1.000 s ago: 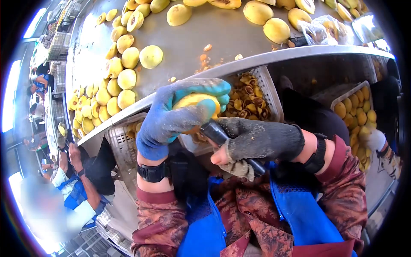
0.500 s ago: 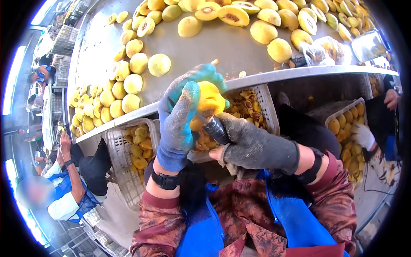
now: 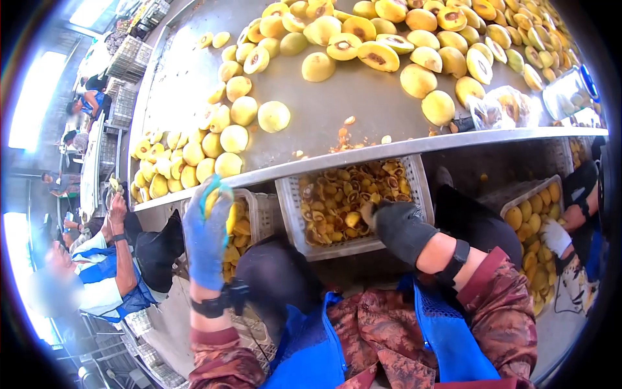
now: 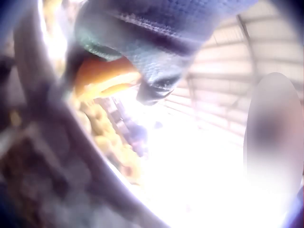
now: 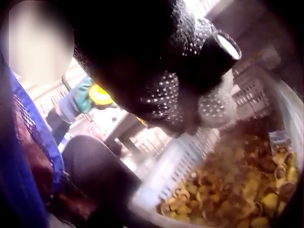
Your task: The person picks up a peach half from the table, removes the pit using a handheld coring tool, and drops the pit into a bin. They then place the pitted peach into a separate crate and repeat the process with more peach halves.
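Observation:
My left hand (image 3: pixel 206 243), in a blue and teal glove, holds a yellow peach half (image 4: pixel 107 76) by the table's left front edge. The left wrist view shows its orange flesh under the gloved fingers. My right hand (image 3: pixel 405 227), in a dark fingerless glove, hangs over a pale crate (image 3: pixel 337 251) full of peach scraps (image 3: pixel 350 194). It grips a tool by its round black handle (image 5: pixel 219 50), whose end juts out of the fist in the right wrist view. The tool's working tip is hidden.
Many peach halves (image 3: pixel 379 57) spread over the metal table (image 3: pixel 291 117). A plastic bag (image 3: pixel 505 107) and a clear jar (image 3: pixel 564 94) stand at its right edge. Crates of peaches (image 3: pixel 531 214) flank my knees. Other people (image 3: pixel 107 272) work at left and right.
The hands were together, the tool's tip at the peach. Now they are apart: the left has moved left with the peach half, the right has dropped over the scrap crate.

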The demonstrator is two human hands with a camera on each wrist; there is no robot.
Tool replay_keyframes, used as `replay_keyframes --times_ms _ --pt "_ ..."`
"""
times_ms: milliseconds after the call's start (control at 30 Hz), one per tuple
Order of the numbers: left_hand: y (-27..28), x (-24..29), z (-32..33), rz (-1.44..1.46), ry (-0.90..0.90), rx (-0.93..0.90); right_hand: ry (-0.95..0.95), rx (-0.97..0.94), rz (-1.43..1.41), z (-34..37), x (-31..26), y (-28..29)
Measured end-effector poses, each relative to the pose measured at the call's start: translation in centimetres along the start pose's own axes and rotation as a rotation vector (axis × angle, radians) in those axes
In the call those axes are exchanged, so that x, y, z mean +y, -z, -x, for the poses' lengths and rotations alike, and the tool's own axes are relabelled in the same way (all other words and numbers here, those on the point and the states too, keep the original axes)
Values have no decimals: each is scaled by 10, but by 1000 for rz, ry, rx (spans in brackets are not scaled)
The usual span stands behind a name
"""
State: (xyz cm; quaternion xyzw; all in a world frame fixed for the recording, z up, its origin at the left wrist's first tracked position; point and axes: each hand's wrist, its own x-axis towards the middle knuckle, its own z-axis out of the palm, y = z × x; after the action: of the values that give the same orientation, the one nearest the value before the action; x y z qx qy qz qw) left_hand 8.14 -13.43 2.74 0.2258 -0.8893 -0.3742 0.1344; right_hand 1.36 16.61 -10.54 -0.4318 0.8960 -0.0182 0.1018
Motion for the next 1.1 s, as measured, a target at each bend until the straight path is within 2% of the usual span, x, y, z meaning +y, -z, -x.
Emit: replay_keyframes --times_ms 33,100,167,267,333,400,433,533,567,667,700,767,867,900,933,967,1067,1100 --pt "14 -15 -5 -331 -86 36 -7 -105 111 -1 3 -14" --pt "28 -26 -10 -993 -251 103 -7 -104 29 -1 12 -10" --pt "20 -12 -27 -706 -241 59 1 -163 -61 -1 25 -15" --pt "-18 22 -74 -435 -271 -69 52 95 103 4 14 5" --pt "-52 36 -104 -361 -238 -211 19 148 -165 -1 17 13" --pt "-84 41 -129 -550 -252 -289 7 161 -247 -3 18 16" --pt "-96 42 -138 -642 -256 -326 8 148 -122 -3 17 21" --pt "-116 40 -155 -734 -236 -420 63 102 -201 -1 23 30" --pt "-120 21 -163 -679 -311 -375 43 61 -212 -1 21 38" --pt "-114 25 -168 -669 -292 -450 29 181 -543 -5 28 62" --pt "-110 29 -166 -549 -238 -425 81 193 -774 -7 32 67" --pt "-102 36 -155 -307 -133 -373 107 355 -886 -10 31 74" --pt "-89 41 -124 765 129 -447 108 530 -1076 -18 26 82" --pt "-85 50 -106 961 161 -472 104 579 -1140 -20 24 86" --pt "-85 63 -87 1161 192 -493 80 548 -1139 -21 21 90" --pt "-88 70 -73 1170 248 -457 55 517 -1136 -21 18 93" --pt "-104 70 -49 1439 384 -554 42 514 -1141 -26 12 93" --pt "-111 79 -38 1448 396 -446 47 527 -1145 -28 10 91"
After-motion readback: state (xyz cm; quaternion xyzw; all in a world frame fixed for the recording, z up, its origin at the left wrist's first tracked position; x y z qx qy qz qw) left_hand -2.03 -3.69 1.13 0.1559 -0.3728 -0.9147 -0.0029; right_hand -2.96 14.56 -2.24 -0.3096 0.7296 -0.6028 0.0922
